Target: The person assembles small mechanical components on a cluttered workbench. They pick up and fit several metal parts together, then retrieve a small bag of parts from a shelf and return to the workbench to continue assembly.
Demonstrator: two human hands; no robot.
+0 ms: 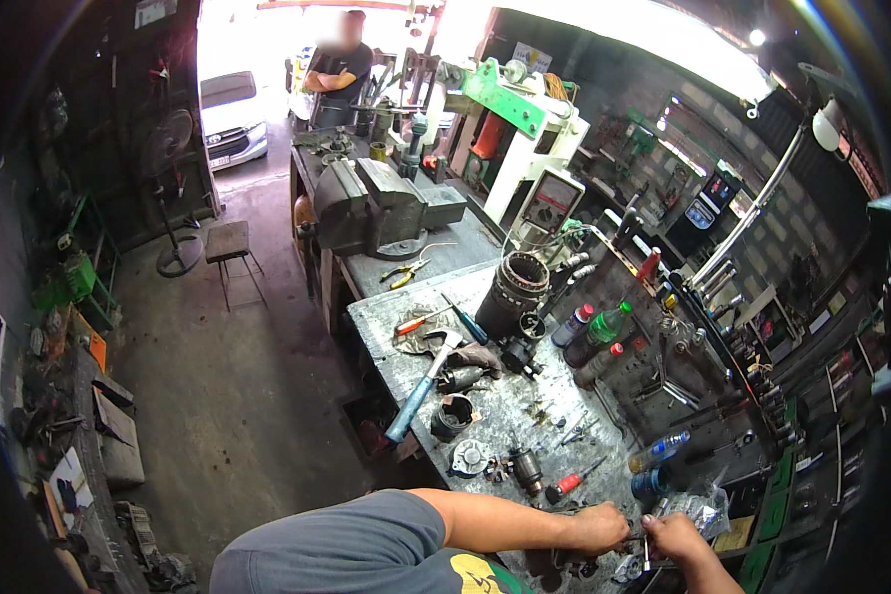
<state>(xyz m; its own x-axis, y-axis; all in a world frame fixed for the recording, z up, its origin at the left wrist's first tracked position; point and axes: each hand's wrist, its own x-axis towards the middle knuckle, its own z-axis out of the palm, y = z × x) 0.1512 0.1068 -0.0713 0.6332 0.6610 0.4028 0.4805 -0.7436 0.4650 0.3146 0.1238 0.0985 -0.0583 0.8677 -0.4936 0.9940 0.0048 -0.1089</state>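
Observation:
Both my hands are close together at the bench's near right corner, over a dark cluster of metal parts (586, 568). My left hand (599, 528) is closed with knuckles up; what its fingers hold is hidden. My right hand (675, 538) is closed around a thin pale rod (647, 552) that points down from the fingers. A clear plastic bag (701, 511) lies just beyond the right hand. Left of my left hand are a red-handled screwdriver (568, 485), a cylindrical motor armature (528, 472) and a round silver end cover (469, 457).
A blue-handled hammer (422, 398) overhangs the metal-topped bench's (386, 315) left edge. Farther back stand a stator housing (515, 292), several bottles (604, 325) and a large vise (371, 208). A tool rack (708, 327) lines the right. A person (342, 74) stands near the doorway.

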